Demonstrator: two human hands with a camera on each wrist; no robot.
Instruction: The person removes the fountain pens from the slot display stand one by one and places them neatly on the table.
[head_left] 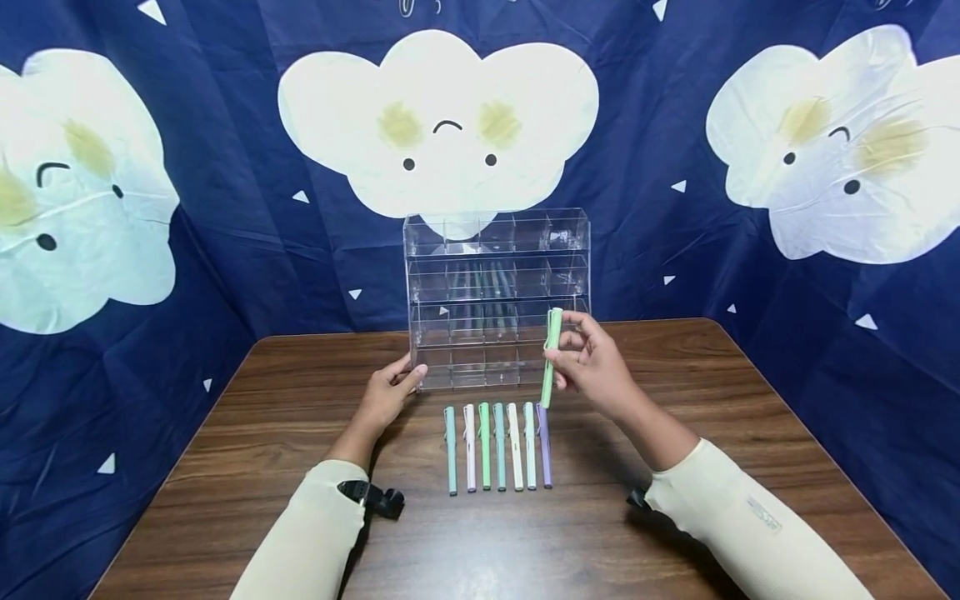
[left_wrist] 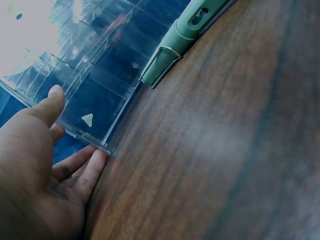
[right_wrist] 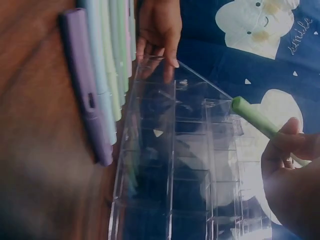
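Head view: the right hand (head_left: 592,367) is pinching a light green pen (head_left: 551,357) between thumb and fingers, holding it nearly upright, cap end up, just in front of the lower right cells of the clear rack (head_left: 497,296). The pen's long axis is running almost vertical, with the rack directly behind it. The left hand (head_left: 390,392) is resting relaxed against the rack's lower left corner, fingers loose, gripping nothing. 7 pastel pens (head_left: 498,446) are lying parallel on the wood-grain table (head_left: 262,467), just below the right hand.

Left wrist view: the straight fingers (left_wrist: 80,172) are touching the rack's glossy corner (left_wrist: 100,142); a green pen (left_wrist: 180,40) is lying beside the rack.

Right wrist view: the smooth, round pen (right_wrist: 255,117) is pointing at the rack's square cells (right_wrist: 190,165); a purple pen (right_wrist: 87,107) is lying nearest the rack.
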